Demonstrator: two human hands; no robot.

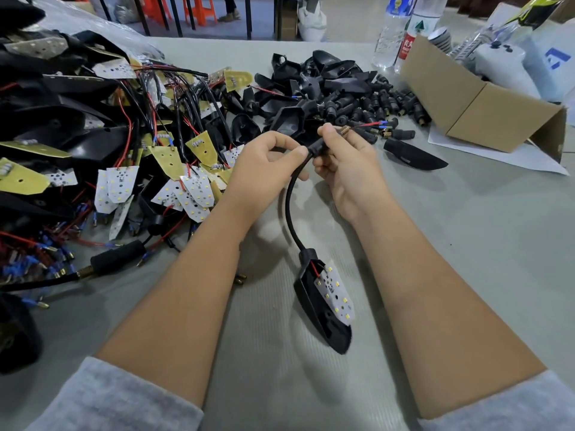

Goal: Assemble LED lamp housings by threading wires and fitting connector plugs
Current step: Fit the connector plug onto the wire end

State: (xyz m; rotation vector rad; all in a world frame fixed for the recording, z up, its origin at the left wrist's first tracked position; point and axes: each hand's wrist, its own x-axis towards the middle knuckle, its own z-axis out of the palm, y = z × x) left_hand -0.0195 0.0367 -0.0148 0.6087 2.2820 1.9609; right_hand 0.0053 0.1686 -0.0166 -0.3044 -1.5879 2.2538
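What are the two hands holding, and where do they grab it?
Both hold one lamp cable: left hand pinches the black cable near its top; right hand grips the black plug at its end.

Single head cam, wide-angle, looks forward-down, close over both forearms; grey table (466, 244) fills frame, far edge at 12 o'clock.

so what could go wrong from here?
1. The lamp housing dangles from the black cable; the LED board sits tilted out of it and might pull on its red wire.
2. Right hand pinches the connector plug while left hand holds the cable; the thin leads past the threaded end could kink.
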